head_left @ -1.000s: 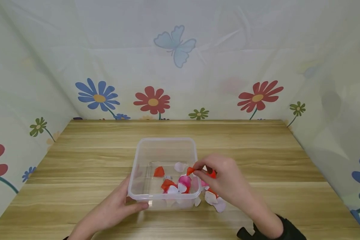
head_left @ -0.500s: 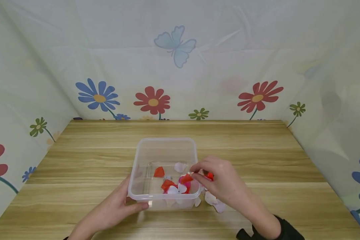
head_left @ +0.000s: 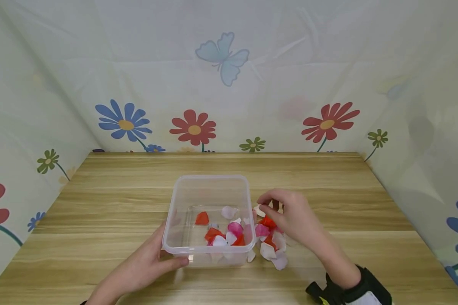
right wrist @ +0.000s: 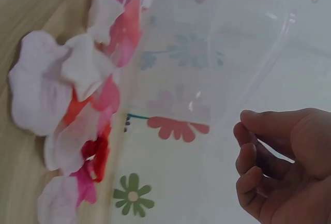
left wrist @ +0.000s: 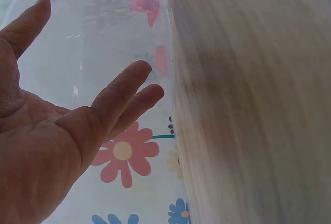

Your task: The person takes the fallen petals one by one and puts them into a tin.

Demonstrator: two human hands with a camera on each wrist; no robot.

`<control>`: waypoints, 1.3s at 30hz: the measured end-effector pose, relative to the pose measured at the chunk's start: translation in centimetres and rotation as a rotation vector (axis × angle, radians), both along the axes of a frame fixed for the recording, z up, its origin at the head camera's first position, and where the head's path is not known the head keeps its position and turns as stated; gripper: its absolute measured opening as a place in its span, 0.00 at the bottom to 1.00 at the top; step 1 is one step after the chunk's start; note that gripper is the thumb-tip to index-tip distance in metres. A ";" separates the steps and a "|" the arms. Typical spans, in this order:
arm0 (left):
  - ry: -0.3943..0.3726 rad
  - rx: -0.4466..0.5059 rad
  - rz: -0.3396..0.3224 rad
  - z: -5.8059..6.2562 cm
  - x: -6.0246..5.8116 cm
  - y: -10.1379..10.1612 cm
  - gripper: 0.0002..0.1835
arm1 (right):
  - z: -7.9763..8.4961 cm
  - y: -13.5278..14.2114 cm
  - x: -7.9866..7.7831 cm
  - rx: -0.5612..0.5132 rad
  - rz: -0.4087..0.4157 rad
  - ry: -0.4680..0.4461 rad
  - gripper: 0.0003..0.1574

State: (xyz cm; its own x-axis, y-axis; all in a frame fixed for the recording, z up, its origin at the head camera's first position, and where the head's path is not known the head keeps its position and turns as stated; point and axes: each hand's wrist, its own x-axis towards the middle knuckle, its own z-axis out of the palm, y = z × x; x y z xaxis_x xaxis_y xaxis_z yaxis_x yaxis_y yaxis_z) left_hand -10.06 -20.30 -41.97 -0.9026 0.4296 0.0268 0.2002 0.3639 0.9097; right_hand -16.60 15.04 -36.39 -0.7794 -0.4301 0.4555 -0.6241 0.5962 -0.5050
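A clear plastic box point(head_left: 207, 250) stands on the table, holding several red, pink and white petals point(head_left: 235, 229). At its left front corner is my left hand point(head_left: 145, 264), thumb along the front. In the left wrist view that hand's fingers point(left wrist: 121, 87) are spread and nearly straight against the clear wall. Beside the box's right wall lies a loose pile of petals point(head_left: 269, 252). Above the pile's far end hovers my right hand point(head_left: 294, 214), fingers loosely bent, a white petal point(head_left: 259, 210) showing just below the fingertips. The right wrist view shows nothing between thumb and index finger.
The wood-grain table point(head_left: 118, 203) is backed by a white cloth point(head_left: 282, 89) printed with flowers and a butterfly. Similar cloth hangs along both sides. A black wrist strap point(head_left: 351, 290) is on the right forearm.
My right hand has dropped a red petal into the box and drawn back to the right, over the pile. The red petal is out of its fingers. My left hand and the box have stayed put.
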 end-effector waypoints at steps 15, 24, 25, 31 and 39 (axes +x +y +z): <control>-0.008 -0.005 0.001 0.0 -0.1 0.0 0.54 | -2.3 1.0 -2.0 0.363 -0.140 -0.378 0.15; -0.003 0.002 -0.005 0.0 -0.1 -0.1 0.55 | -4.0 1.4 -2.7 0.400 -0.144 -0.369 0.12; 0.000 0.001 -0.004 0.0 -0.1 -0.1 0.55 | -4.1 1.5 -2.8 0.399 -0.144 -0.368 0.11; -0.022 0.002 0.006 -0.1 0.0 0.0 0.55 | -4.3 1.6 -3.0 0.370 -0.155 -0.400 0.07; 0.005 0.017 -0.020 -0.1 0.0 -0.1 0.54 | -3.7 1.7 -2.9 0.303 -0.162 -0.468 0.08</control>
State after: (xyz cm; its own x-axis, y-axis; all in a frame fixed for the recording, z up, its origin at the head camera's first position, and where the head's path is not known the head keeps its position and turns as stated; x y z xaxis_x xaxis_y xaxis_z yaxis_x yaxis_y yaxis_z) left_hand -10.06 -20.39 -42.10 -0.8936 0.4473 0.0385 0.2116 0.3439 0.9149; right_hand -19.52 16.76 -40.05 -0.9349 -0.3463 -0.0781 -0.2645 0.8262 -0.4975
